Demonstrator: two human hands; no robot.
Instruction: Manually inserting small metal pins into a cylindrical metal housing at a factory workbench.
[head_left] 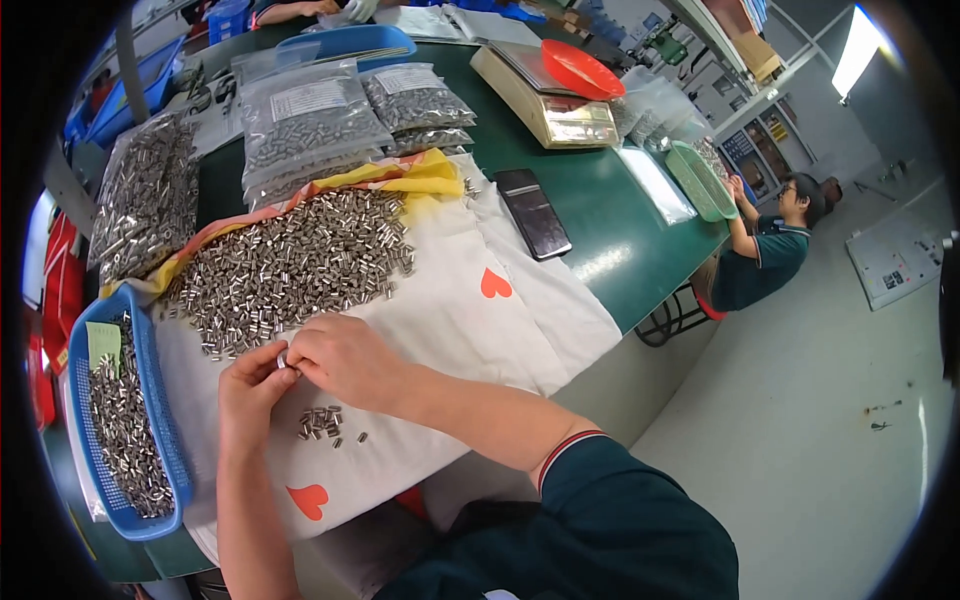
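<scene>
My left hand (250, 392) and my right hand (345, 362) meet over a white cloth (450, 330) printed with red hearts. Between their fingertips is a small shiny metal sleeve (283, 360), pinched from both sides. Just beyond the hands spreads a big pile of similar metal sleeves (300, 255), bordered by a yellow and red cloth edge. A small group of sleeves (320, 423) lies nearer me, below my right hand. To the left, a blue plastic basket (165, 420) holds many more sleeves and a yellow-green paper slip (103, 345).
Clear bags of metal parts (310, 115) stand behind the pile, and another bag (148, 195) lies at left. A black phone (533, 213) rests on the cloth's far edge. Beyond are a scale (545, 100), a red tray (582, 70) and a seated co-worker (765, 250) with a green basket (700, 180).
</scene>
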